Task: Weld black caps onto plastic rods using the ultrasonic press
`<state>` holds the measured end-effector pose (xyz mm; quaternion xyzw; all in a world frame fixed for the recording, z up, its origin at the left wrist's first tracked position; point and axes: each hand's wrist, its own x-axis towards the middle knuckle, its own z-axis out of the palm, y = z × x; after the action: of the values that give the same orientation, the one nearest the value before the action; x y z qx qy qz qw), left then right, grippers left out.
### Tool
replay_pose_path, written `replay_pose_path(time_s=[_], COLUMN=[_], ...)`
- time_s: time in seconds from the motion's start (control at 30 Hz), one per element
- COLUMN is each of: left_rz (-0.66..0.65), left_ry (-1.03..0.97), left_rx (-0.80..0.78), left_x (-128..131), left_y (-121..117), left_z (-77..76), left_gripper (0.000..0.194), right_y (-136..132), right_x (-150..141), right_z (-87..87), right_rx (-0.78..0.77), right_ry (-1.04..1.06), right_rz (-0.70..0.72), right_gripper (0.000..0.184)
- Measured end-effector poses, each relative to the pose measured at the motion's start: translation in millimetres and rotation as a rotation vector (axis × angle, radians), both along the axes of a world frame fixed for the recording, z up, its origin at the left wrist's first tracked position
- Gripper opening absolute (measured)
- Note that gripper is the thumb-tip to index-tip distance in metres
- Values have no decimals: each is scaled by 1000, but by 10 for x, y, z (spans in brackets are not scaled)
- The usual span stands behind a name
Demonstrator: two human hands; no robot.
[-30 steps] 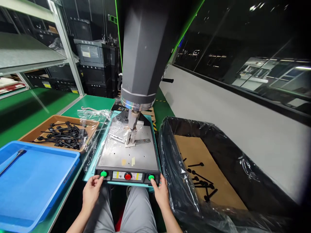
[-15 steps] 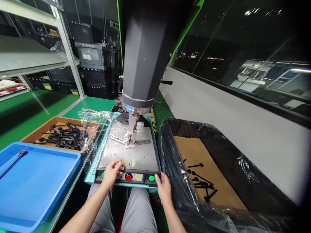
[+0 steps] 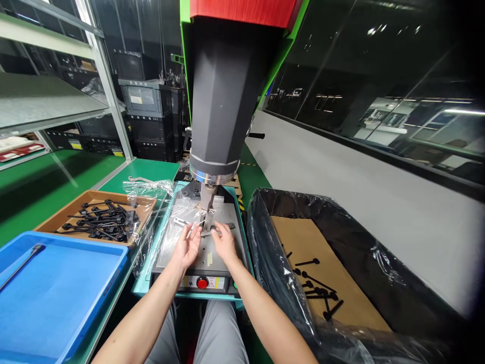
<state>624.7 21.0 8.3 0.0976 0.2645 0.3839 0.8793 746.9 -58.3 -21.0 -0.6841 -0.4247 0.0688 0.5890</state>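
Note:
My left hand is at the left front of a small metal fixture, palm turned inward, fingers loosely bent and apart. On the fixture's right side my right hand reaches in, thumb and fingers apart with their tips close to it. Whether the fingertips touch the fixture is hard to see. A metal tool tip under a dark grey press head stands just above the fixture. The fixture sits on a steel plate with a red button along its front panel.
To the left are a blue tray with one black rod-like part and a brown tray with several more. Clear plastic film lies beside the plate. A plastic-lined black bin at right holds similar parts on cardboard.
Both hands have left the green buttons on the front panel and moved forward to the fixture, the left one first. The view has tilted up a little, showing the press's red top.

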Motion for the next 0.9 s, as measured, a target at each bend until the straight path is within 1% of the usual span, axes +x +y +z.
replay_pose_path(time_s=[0.13,0.23,0.43,0.57,0.67,0.73,0.8,0.9], left_rz=[16,26,30,23,25,33,39,31], left_ry=[11,21,29,37,41,46,55,79], left_rx=[31,62,116,149,170,181,192,202], left_x=[-4,-9,-1,23,40,50,56,47], left_y=[38,84,193,273,332,363,376,343], left_z=[121,189,244,256,291,326,362,378], left_gripper=[13,13,12,10,9,10,12,13], right_y=[261,401,592,689,770,792,748,500], right_x=[69,121,238,320,380,398,376,239], right_z=[121,182,275,343,435,517,596,644], right_rx=[9,-5,-30,-6,-25,-27,-7,72], right_ry=[-94,-113,-79,-115,-121,-125,-133,-111], right_rz=[-58,-63,-41,10,39,50,56,56], right_gripper=[45,46,45,34,26,23,22,21])
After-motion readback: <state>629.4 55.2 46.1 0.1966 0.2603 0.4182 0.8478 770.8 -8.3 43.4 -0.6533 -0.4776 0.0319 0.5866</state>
